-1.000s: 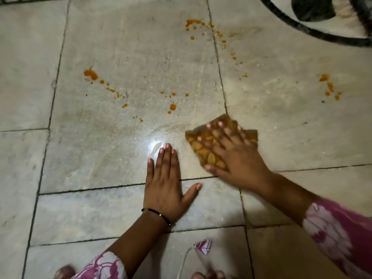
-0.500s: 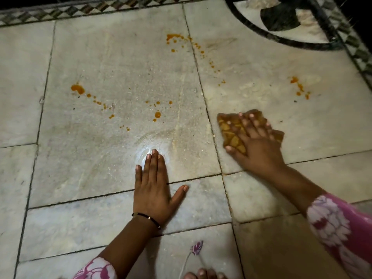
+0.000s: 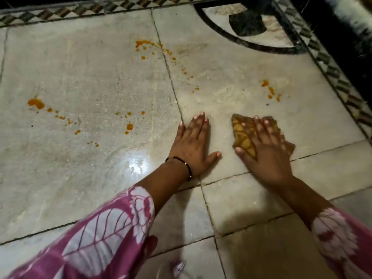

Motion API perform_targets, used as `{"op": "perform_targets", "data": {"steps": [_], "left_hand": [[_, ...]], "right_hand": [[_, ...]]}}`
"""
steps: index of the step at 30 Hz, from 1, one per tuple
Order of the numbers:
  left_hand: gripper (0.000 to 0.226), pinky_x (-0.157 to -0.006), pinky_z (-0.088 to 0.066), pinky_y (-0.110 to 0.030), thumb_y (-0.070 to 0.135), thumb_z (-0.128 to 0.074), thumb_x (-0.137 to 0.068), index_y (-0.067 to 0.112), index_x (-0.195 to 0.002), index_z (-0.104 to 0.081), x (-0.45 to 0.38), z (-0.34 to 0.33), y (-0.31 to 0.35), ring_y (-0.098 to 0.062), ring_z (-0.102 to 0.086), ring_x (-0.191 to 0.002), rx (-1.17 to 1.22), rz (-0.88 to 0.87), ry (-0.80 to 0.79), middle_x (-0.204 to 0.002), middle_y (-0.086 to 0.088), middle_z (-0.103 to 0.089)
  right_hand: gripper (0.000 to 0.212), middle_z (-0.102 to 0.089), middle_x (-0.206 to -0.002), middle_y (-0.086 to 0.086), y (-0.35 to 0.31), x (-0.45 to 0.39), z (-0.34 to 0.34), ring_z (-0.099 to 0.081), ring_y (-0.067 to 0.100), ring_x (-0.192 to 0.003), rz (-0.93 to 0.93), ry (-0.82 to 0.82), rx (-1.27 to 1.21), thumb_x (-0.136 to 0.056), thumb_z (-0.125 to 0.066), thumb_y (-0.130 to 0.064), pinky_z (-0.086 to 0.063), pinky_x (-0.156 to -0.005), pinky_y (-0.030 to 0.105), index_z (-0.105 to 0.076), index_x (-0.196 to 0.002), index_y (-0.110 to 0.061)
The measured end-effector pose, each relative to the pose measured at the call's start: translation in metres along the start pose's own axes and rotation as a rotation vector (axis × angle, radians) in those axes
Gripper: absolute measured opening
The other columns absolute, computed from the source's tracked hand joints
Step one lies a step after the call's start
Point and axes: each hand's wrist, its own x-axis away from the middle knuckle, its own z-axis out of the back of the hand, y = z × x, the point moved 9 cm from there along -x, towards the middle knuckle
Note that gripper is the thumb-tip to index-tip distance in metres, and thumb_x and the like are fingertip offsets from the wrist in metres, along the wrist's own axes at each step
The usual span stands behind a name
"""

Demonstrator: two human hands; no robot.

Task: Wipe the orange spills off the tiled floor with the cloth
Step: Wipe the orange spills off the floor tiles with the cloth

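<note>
On the near part of the tiled floor [image 3: 96,77], two pink-and-white patterned sleeves [image 3: 112,228] are reaching forward. Left hand [image 3: 191,146] is lying flat on a tile, fingers together, thumb out, holding nothing; black bracelet [image 3: 188,165] on its wrist. Just beside it, right hand [image 3: 265,152] is pressing palm-down on the yellow-brown cloth [image 3: 244,135], fingers spread over it, pinning it to the floor. Orange spills [image 3: 36,103] are lying farther out: a trail toward the left edge, drops [image 3: 129,126] mid-tile, splatter [image 3: 144,43] along a grout line, a small cluster [image 3: 269,89] beyond the cloth. Patterned border [image 3: 330,65] is running along the far and right edges.
</note>
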Motion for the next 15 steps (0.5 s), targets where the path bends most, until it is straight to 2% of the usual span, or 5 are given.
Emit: {"op": "perform_targets", "data": {"steps": [3,5,11,13,15], "left_hand": [[0.083,-0.116,0.012,-0.040,0.064,-0.019,-0.091,0.013,-0.150,0.012,-0.021,-0.010,-0.007,-0.016,0.016,-0.144,-0.025,-0.007,-0.028,-0.158,-0.005,0.017],[0.082,-0.115,0.015,-0.038,0.064,-0.009,-0.089,0.014,-0.150,0.012,-0.019,-0.012,-0.008,-0.014,0.017,-0.144,-0.072,-0.027,0.023,-0.158,-0.003,0.017],[0.079,-0.116,0.011,-0.040,0.062,-0.013,-0.091,0.012,-0.151,0.003,-0.014,-0.009,-0.006,-0.012,0.015,-0.142,-0.014,-0.032,0.143,-0.155,-0.001,0.013],[0.079,-0.116,0.007,-0.041,0.061,-0.015,-0.091,0.011,-0.151,-0.001,-0.014,-0.009,-0.006,-0.014,0.011,-0.144,-0.005,-0.026,0.140,-0.157,-0.003,0.008],[0.079,-0.116,0.005,-0.042,0.061,-0.016,-0.091,0.011,-0.151,-0.003,-0.015,-0.010,-0.005,-0.015,0.007,-0.145,-0.011,-0.027,0.133,-0.158,-0.004,0.004]], "right_hand": [[0.075,0.003,-0.158,-0.006,-0.011,0.012,-0.010,0.002,0.019,-0.146,0.154,-0.068,0.068,-0.085,-0.013,-0.072,0.002,-0.117,0.044,-0.001,-0.148,-0.035],[0.074,-0.006,-0.158,-0.007,0.010,0.023,-0.009,-0.004,0.017,-0.146,0.142,-0.059,0.053,-0.085,-0.012,-0.073,-0.002,-0.117,0.044,-0.007,-0.148,-0.034],[0.076,-0.007,-0.160,-0.003,0.103,-0.037,0.021,0.000,0.018,-0.146,-0.309,0.047,-0.033,-0.087,-0.022,-0.069,-0.005,-0.117,0.046,-0.009,-0.151,-0.030],[0.075,-0.003,-0.160,-0.003,0.115,-0.085,0.024,0.004,0.018,-0.146,-0.440,0.035,-0.098,-0.089,-0.024,-0.069,-0.001,-0.117,0.046,-0.007,-0.152,-0.030],[0.075,0.000,-0.161,-0.003,0.104,-0.129,0.022,0.007,0.020,-0.146,-0.468,0.004,-0.121,-0.090,-0.023,-0.067,0.002,-0.117,0.046,-0.006,-0.152,-0.029]]}}
